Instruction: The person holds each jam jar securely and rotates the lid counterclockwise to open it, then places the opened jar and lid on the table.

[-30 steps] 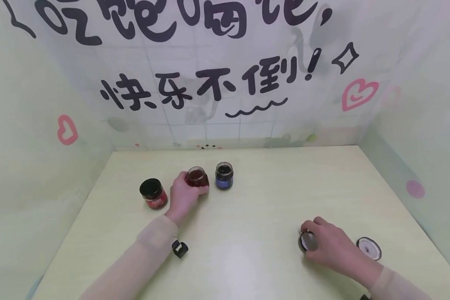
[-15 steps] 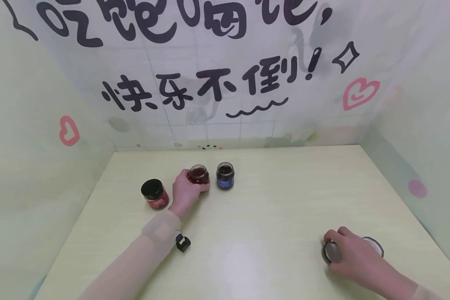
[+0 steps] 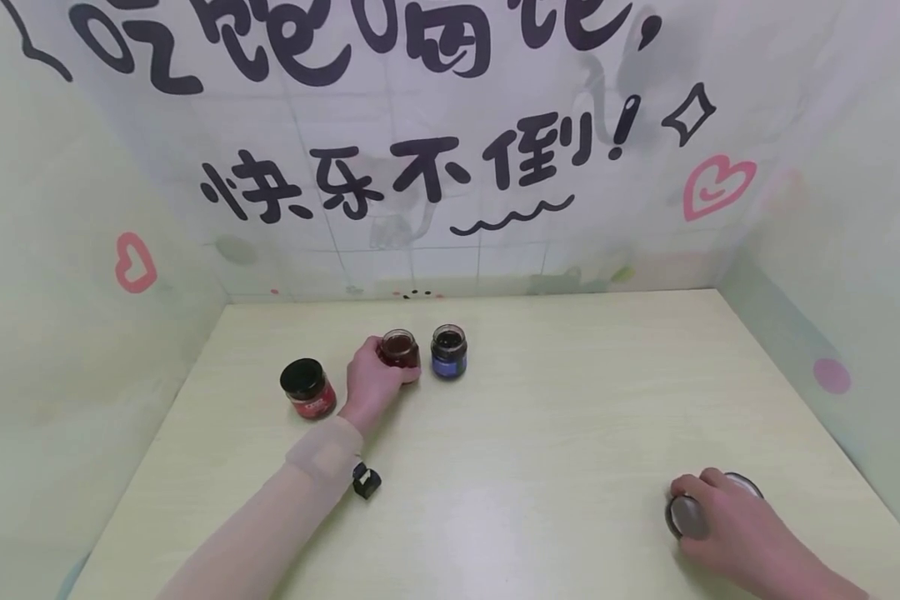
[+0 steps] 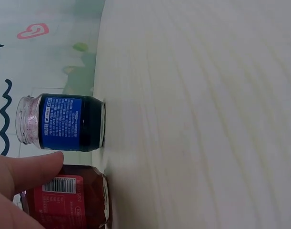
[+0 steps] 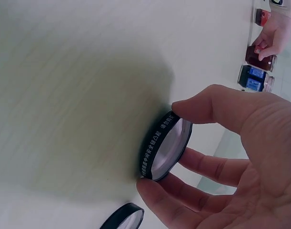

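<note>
At the back of the table, my left hand grips an open glass jar of dark red contents; its red label with a barcode shows in the left wrist view. Just right of it stands an open jar with a blue label. My right hand, at the front right, pinches a black-rimmed jar lid by its edge between thumb and fingers, its pale inside facing the palm, close over the table. A second lid lies on the table beside it, partly covered by the hand in the head view.
Left of my left hand stands a jar with a black lid and red label. A small black object shows beside the left sleeve. The table meets a printed wall at the back and sides.
My right hand has carried the lid to the right and toward me, up to the second lid, slowing lately. The left hand keeps its grip on the red jar, which has shifted slightly right.
</note>
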Demonstrator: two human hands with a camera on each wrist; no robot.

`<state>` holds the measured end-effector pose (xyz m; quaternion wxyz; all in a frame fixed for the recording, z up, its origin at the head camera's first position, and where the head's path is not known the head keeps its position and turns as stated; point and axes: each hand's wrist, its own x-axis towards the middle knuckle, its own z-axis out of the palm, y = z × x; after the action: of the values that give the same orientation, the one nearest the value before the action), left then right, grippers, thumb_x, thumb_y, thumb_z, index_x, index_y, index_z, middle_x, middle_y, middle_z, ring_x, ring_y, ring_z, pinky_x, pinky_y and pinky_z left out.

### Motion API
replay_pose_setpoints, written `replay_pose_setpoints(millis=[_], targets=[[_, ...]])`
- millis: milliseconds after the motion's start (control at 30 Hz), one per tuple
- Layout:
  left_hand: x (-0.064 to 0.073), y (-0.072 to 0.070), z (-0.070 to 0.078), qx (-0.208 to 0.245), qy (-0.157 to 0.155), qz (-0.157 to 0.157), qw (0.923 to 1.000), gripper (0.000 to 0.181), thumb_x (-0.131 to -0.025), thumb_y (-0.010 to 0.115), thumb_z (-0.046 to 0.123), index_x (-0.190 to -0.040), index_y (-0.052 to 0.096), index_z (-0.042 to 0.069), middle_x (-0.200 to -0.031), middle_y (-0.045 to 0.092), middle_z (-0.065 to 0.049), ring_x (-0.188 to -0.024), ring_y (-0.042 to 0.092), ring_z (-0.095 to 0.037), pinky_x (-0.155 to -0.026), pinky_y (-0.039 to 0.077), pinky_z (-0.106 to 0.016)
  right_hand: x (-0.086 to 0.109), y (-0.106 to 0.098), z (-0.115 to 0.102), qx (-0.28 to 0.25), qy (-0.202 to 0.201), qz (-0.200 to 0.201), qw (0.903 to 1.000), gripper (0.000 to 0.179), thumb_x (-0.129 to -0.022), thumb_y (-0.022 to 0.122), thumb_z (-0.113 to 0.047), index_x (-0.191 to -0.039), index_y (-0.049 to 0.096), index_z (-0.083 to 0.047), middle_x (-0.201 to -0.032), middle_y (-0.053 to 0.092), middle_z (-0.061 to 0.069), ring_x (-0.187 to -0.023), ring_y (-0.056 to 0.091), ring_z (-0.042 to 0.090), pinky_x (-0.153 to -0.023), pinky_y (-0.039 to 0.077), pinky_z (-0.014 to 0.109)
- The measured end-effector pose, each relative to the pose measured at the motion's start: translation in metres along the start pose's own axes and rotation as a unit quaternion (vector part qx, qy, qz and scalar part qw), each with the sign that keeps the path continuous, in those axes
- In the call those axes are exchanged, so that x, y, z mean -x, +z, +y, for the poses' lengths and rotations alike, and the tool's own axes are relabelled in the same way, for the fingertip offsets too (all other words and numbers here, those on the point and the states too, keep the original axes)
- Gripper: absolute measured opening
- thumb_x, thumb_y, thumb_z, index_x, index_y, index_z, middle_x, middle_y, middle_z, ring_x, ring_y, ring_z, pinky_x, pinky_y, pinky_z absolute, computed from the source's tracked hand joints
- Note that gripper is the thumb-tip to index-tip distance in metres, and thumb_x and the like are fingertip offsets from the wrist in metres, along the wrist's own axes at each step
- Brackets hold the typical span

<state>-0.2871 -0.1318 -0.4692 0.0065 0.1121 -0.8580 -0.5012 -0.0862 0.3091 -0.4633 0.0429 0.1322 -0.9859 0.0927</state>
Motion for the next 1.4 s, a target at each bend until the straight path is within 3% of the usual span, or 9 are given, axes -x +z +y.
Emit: replay_pose_setpoints(millis=[333,700,1000,1400], targets=[[-0.002,0.0,0.0,-0.023,0.004,-0.006,0.9997,0.067,-0.074,0.089,0.012,-0.128,0.052,0.0,-0.13,0.06,-0.019,-0.124,0.053,-0.036,-0.108,0.039,-0.051,0.012,-0.002,0.007,0.0,0.013,0.002,0.9999,0.043,-0.056,0.084,-0.015,-0.092,0.064,-0.027,-0.084,0.044,-0.009,-0.068,0.044,0.008,-0.059,0.045,0.033],[-0.003,-0.003,-0.003,-0.03,0.016,-0.003,0.9994,0.068,-0.073,0.089,0.015,-0.129,0.052,0.002,-0.131,0.06,-0.019,-0.125,0.054,-0.036,-0.108,0.038,-0.051,0.017,0.002,0.009,0.017,-0.025,0.058,0.9979,0.046,-0.054,0.089,-0.009,-0.095,0.07,-0.018,-0.085,0.042,-0.008,-0.066,0.043,0.005,-0.053,0.044,0.028],[-0.005,-0.002,-0.003,-0.047,0.024,-0.005,0.9986,0.069,-0.073,0.089,0.016,-0.13,0.052,0.0,-0.13,0.061,-0.02,-0.123,0.055,-0.038,-0.107,0.039,-0.051,0.021,0.003,0.015,0.031,-0.061,0.044,0.9967,0.055,-0.051,0.095,-0.007,-0.099,0.07,-0.017,-0.089,0.045,-0.008,-0.073,0.05,0.01,-0.055,0.048,0.028],[-0.006,-0.003,-0.001,-0.053,0.028,-0.014,0.9981,0.069,-0.074,0.088,0.015,-0.129,0.051,-0.002,-0.129,0.06,-0.022,-0.122,0.055,-0.038,-0.106,0.042,-0.051,0.024,0.001,0.012,0.02,-0.046,0.032,0.9982,0.058,-0.052,0.094,-0.004,-0.103,0.07,-0.018,-0.092,0.046,-0.007,-0.075,0.053,0.012,-0.055,0.049,0.03]])
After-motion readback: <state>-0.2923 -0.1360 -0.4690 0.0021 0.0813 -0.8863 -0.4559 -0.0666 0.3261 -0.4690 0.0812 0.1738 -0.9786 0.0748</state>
